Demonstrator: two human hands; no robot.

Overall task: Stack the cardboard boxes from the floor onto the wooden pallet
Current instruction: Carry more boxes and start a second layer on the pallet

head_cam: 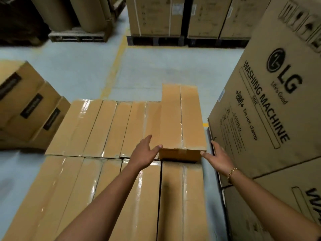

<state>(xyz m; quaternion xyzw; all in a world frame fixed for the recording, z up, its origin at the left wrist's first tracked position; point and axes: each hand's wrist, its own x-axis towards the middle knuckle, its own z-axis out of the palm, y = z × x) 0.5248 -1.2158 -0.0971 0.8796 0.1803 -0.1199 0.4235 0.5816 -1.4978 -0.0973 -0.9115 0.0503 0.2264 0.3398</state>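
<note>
Top box (182, 117): left hand (144, 153), right hand (218, 158) spread, flanking near end.

Top box (180, 117), centre right: tan cardboard, matt, seam under clear glossy tape. Lower boxes (97, 129), centre and bottom: same board, wide tape strips (83, 108) throwing bright glare. Washing machine carton (260, 110), right: plain brown corrugated board, matt, black print. Boxes at left (17, 94): tan cardboard with black labels (31, 106). Floor (156, 66): smooth grey-blue coating, faint sheen, worn yellow painted line (114, 66). Pallet (78, 36), upper left: rough, weathered wood. Rolls (90, 13) on it: brown paper, matt. Bracelet (231, 172), lower right: gold-coloured metal chain, shiny.
</note>
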